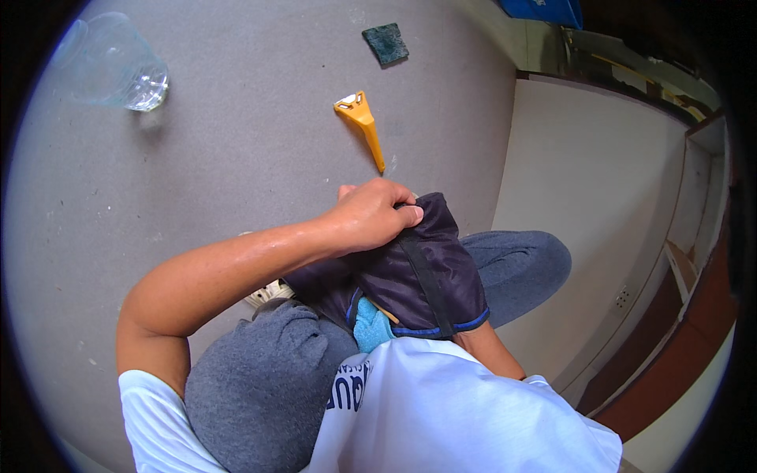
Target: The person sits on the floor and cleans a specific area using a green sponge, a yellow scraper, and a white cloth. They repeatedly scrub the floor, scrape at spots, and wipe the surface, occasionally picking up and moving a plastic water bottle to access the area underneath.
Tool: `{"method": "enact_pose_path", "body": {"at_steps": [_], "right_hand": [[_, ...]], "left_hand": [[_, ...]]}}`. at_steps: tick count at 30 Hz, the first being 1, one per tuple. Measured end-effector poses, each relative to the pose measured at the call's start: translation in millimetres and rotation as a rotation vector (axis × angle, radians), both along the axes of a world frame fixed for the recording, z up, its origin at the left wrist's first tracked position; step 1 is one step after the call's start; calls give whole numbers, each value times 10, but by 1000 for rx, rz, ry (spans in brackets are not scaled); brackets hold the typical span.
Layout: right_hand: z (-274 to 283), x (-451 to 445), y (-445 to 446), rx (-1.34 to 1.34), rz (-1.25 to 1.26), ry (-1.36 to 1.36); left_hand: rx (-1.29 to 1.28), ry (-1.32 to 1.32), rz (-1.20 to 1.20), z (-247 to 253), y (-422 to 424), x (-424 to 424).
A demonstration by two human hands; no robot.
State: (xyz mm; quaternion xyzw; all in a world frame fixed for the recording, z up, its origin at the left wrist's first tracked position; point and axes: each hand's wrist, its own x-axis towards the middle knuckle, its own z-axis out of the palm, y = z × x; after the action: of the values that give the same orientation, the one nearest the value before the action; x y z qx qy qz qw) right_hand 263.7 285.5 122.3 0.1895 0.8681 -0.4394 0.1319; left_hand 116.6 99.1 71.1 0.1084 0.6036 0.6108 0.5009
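Note:
A dark nylon pouch [384, 266] with a blue-piped edge lies across my lap. My left hand [375, 216] pinches its far edge between thumb and fingers. My right forearm [486, 349] runs under the pouch's near edge, so the cloth covers my right hand. From the pouch's near side show a turquoise cloth [372, 325] and a thin light-brown stick [387, 313]. Just beyond my left hand, a yellow plastic scraper [364, 121] rests on the grey floor [248, 148], its head pointing away.
A dark green scouring pad [386, 44] lies farther off on the floor. At the far left is a clear plastic container [115, 65]. A pale panel [579, 159] bounds the right side, near reddish-brown woodwork [680, 366]. Part of a blue object [547, 10] shows at the top.

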Motion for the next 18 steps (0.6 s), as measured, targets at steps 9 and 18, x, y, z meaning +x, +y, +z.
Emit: {"method": "enact_pose_path", "body": {"at_steps": [9, 18], "right_hand": [[25, -22, -13, -3, -9, -2], [171, 42, -18, 23, -25, -1]], "left_hand": [[14, 50, -14, -63, 16, -12], [-3, 132, -14, -65, 81, -48]]}}
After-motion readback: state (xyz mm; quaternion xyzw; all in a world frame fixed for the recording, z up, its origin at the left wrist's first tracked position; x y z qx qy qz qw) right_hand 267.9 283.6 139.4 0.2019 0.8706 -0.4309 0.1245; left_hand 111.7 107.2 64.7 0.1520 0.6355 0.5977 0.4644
